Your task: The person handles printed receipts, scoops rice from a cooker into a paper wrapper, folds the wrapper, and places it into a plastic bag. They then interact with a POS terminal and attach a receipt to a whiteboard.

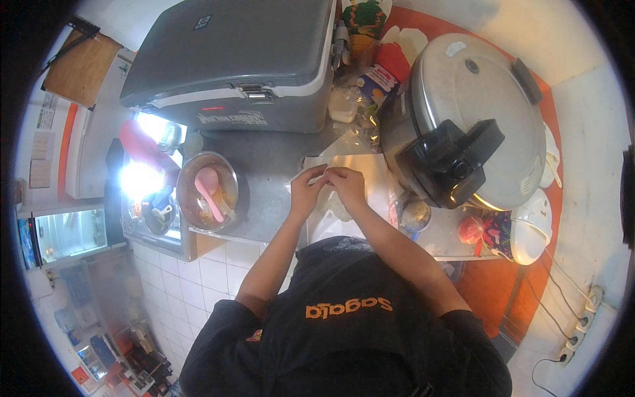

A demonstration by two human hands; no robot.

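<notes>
Before me, a sheet of white paper [372, 171] lies on the grey metal worktop [270, 173]. Above its middle, my left hand [306, 192] and my right hand [348, 187] meet at the fingertips. Both pinch a thin whitish piece [312, 180], paper or plastic, mostly hidden by the fingers. Below the hands, a pale mound [338, 207], possibly rice, rests on the paper. To the left stands a steel bowl [233, 171] with a pink ladle [207, 186] and a clear plastic utensil in it.
A large grey cool box [228, 54] stands at the back left. On the right is a big lidded rice cooker [476, 99]. Between them lie plastic packets [347, 104]. A small tub [415, 216] and a red plastic-wrapped bundle [470, 230] sit near the right front edge.
</notes>
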